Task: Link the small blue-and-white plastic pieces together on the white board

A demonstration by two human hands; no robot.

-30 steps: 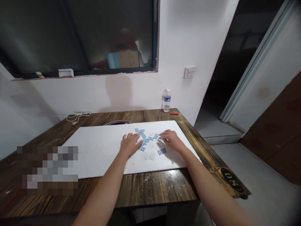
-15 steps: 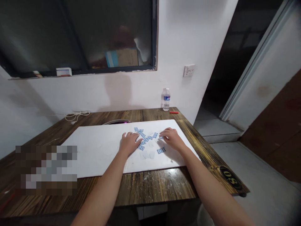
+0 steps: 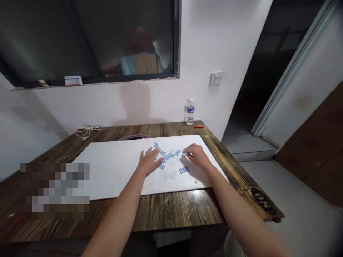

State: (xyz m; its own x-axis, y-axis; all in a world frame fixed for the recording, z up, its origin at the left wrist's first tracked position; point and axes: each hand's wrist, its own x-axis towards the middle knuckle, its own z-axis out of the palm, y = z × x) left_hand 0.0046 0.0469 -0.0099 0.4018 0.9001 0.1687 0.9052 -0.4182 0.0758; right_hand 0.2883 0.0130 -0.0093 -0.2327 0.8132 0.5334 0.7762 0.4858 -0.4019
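On a white board (image 3: 115, 171) lie several small blue-and-white striped pieces (image 3: 166, 157), most of them in a crossing pattern. My left hand (image 3: 149, 161) rests on the board at the pattern's left side, fingers spread, and covers some pieces. To the right of the pattern, my right hand (image 3: 197, 156) has its fingers bent together on one small striped piece (image 3: 184, 155), partly hidden by the fingertips. Nearer to me, a separate striped piece (image 3: 183, 170) lies below that hand. Faint greyish patches (image 3: 168, 175) show on the board around the pattern; what they are I cannot make out.
The board lies on a dark wooden table (image 3: 182, 210). Along its back are a water bottle (image 3: 190, 112), a red stick-like object (image 3: 198, 126), a coiled white cable (image 3: 89, 130) and a round rim (image 3: 134, 137) partly behind the board. A blurred patch hides the left front.
My left fingers have spread apart and uncover a little more of the pattern's upper left. The right hand stays at the same striped piece. The view has shifted slightly.
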